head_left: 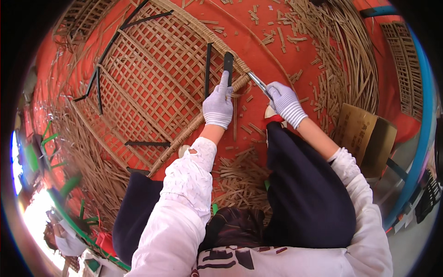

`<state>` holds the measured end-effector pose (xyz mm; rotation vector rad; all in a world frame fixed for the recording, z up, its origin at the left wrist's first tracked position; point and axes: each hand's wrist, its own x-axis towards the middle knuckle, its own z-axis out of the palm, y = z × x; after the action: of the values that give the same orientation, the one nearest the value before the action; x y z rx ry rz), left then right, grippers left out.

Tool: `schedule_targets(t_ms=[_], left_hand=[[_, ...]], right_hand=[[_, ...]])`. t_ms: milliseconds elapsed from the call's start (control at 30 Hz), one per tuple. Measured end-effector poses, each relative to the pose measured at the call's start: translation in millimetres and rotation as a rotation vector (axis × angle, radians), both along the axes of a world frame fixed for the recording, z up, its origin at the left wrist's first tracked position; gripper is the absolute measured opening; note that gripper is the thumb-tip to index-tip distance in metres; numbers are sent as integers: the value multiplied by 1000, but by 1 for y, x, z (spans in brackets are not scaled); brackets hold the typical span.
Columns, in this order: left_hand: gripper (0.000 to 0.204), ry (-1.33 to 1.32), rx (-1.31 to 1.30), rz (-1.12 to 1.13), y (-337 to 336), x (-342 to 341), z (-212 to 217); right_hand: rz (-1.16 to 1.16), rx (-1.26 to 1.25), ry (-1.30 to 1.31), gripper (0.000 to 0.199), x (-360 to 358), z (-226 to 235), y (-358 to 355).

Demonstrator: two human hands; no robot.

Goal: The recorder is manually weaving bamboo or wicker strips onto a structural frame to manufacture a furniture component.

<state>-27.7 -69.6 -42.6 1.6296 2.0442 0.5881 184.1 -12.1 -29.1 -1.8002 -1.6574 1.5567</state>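
The woven cane panel [152,78] lies flat on the red floor covering [256,55], ahead of the person and mostly to the left; it is four-sided and set askew, one corner pointing right, toward the right hand [285,100], another pointing left, its bound rim running down from the top to the right corner and then back toward the left knee; its sides look nearly alike, so I cannot tell which way is longer.

The right hand, gloved, is closed around a slim metal rod [259,84]; the rod's long axis slants from the hand up and left, its far end meeting the rim at the right corner. The left hand [218,108], also gloved, lies over the panel, index finger stretched along a black bar [228,62] that points almost straight ahead, its far end at the rim; I cannot tell whether the fingers grip it.

To the right sits a cardboard box [355,127], tilted, its opening toward the lower right; its contents cannot be made out; loose cane strips [360,60] lie beyond it, and more offcuts [240,180] between the legs.
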Motion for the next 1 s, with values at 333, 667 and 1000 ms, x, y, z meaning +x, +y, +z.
schedule_targets(t_ms=[333,667,1000], left_hand=[[42,204,505,29,12,-10,3],[35,-894,-62,323,-19,57,16],[14,-1453,-327,474,2,51,21]], right_hand=[[-78,-282,129,20,-8,34,14],[-35,-318,136,21,-7,30,13],[115,-338,81,19,-1,36,25]])
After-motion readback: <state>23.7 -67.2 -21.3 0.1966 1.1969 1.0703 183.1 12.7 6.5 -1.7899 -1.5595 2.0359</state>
